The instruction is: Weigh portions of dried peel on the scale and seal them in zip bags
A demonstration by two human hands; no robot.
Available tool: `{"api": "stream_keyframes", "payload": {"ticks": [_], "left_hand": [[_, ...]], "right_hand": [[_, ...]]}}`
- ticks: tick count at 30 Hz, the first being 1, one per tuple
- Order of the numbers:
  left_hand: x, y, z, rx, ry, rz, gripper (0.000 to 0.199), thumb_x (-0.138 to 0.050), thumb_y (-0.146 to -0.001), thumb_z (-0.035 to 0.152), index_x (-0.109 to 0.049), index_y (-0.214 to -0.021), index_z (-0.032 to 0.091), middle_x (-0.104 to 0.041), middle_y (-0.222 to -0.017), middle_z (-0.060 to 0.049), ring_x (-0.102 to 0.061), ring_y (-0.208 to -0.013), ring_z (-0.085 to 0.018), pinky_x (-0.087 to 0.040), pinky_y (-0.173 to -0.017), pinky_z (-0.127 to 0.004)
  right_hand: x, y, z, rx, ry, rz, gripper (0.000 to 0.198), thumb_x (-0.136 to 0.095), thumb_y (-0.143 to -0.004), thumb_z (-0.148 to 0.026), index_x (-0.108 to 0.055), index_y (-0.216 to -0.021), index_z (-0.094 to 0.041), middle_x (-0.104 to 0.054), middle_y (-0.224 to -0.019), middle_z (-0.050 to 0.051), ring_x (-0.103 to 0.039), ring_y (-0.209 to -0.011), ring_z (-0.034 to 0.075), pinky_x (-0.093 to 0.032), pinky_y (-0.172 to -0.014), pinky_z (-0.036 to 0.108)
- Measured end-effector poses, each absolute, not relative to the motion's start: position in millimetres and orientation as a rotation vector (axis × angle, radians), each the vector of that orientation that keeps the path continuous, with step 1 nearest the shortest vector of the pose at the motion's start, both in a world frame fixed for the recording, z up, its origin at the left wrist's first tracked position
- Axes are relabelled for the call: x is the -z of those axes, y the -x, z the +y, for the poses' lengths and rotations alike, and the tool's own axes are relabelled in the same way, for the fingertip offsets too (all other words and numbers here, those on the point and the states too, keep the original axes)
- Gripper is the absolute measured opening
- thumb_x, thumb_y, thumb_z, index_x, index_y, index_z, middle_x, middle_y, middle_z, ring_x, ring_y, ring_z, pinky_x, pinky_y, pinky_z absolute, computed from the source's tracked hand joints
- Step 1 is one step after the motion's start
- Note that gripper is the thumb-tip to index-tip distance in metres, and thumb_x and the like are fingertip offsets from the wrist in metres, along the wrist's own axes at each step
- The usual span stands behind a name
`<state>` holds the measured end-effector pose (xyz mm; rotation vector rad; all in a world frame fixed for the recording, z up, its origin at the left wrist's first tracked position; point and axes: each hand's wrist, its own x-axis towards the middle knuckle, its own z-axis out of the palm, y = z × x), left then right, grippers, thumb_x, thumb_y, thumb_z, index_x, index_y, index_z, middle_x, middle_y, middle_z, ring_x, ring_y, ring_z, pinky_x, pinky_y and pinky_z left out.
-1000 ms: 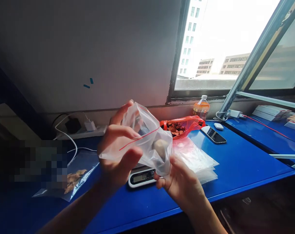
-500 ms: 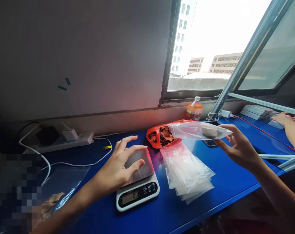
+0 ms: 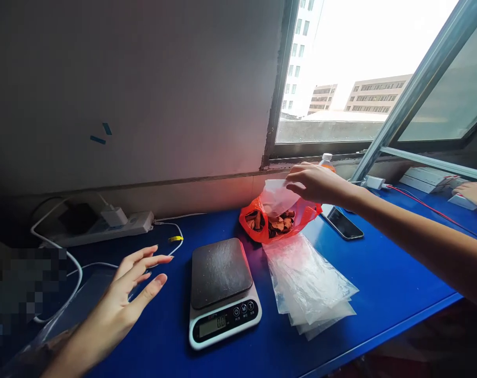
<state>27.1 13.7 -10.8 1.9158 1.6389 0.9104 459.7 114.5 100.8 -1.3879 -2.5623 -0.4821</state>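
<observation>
My right hand (image 3: 311, 181) is closed on a clear plastic bag (image 3: 276, 195), which hangs over the open mouth of a red plastic bag (image 3: 308, 223). Reddish-brown dried slices (image 3: 283, 223) fill the red bag. My left hand (image 3: 130, 296) hovers left of the scale, fingers apart and holding nothing. The kitchen scale (image 3: 222, 270) has a bare dark platform, and its display reads 0.0. To its right lies a fanned stack of clear plastic bags (image 3: 311, 281). Another clear bag (image 3: 94, 286) lies partly hidden beneath my left forearm.
A phone (image 3: 345, 223) lies beyond the bag stack. Behind my right arm shows a bottle (image 3: 327, 161), mostly hidden. A power strip (image 3: 131, 228) with white cables runs along the wall. Another person's hand (image 3: 474, 194) touches a white box at far right, beyond a metal frame (image 3: 431, 160).
My right hand has moved left with the clear bag, bringing it over the red bag. My left hand has drawn back left from above the scale, uncovering its platform.
</observation>
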Motion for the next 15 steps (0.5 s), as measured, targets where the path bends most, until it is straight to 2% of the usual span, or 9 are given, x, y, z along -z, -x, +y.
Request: {"api": "stream_keyframes", "payload": {"ticks": [5, 7, 11, 13, 15], "left_hand": [[7.4, -15.2, 11.4, -0.978, -1.898, 1.676, 0.039, -0.058, -0.082, 0.063, -0.075, -0.102, 0.033, -0.057, -0.136, -0.007, -0.062, -0.118, -0.034, -0.058, -0.093, -0.045], [7.8, -18.4, 7.8, -1.009, -1.935, 1.638, 0.038, -0.058, -0.082, 0.062, -0.074, -0.101, 0.034, -0.063, -0.129, -0.006, -0.064, -0.116, -0.032, -0.058, -0.093, -0.043], [7.7, -41.2, -9.5, -0.968, -2.049, 1.518, 0.034, -0.061, -0.083, 0.058, -0.073, -0.104, 0.033, -0.071, -0.113, -0.004, -0.068, -0.105, -0.03, -0.06, -0.087, -0.038], [5.1, -56.4, -17.4, -0.993, -2.021, 1.426, 0.036, -0.06, -0.084, 0.057, -0.071, -0.109, 0.033, -0.07, -0.119, -0.005, -0.067, -0.106, -0.03, -0.06, -0.088, -0.038], [0.2, -70.9, -20.0, -0.981, -1.931, 1.311, 0.048, -0.06, -0.085, 0.06, -0.063, -0.125, 0.034, -0.063, -0.131, -0.007, -0.063, -0.115, -0.032, -0.059, -0.091, -0.04]], "right_hand": [[-123.6, -452.3, 118.4, 0.632, 1.566, -2.255, 0.027, -0.048, -0.092, -0.026, -0.074, -0.093, -0.02, -0.072, -0.089, 0.008, -0.063, -0.074, 0.019, -0.036, -0.057, 0.029], [-128.6, -451.3, 105.5, 0.629, 1.596, -2.172, 0.026, -0.049, -0.092, -0.025, -0.074, -0.093, -0.019, -0.073, -0.088, 0.008, -0.062, -0.07, 0.018, -0.035, -0.057, 0.029], [-128.3, -448.3, 49.5, 0.647, 1.507, -1.918, 0.024, -0.047, -0.094, -0.022, -0.07, -0.095, -0.017, -0.073, -0.088, 0.011, -0.063, -0.068, 0.015, -0.043, -0.064, 0.033], [-117.2, -441.7, 13.2, 0.57, 1.457, -1.653, 0.019, -0.05, -0.095, -0.029, -0.066, -0.093, -0.02, -0.067, -0.071, 0.007, -0.062, -0.063, 0.014, -0.045, -0.061, 0.032], [-96.9, -427.8, -20.1, 0.334, 1.399, -1.576, 0.016, -0.052, -0.094, -0.036, -0.063, -0.089, -0.025, -0.06, -0.06, 0.003, -0.057, -0.054, 0.013, -0.043, -0.053, 0.031]]}}
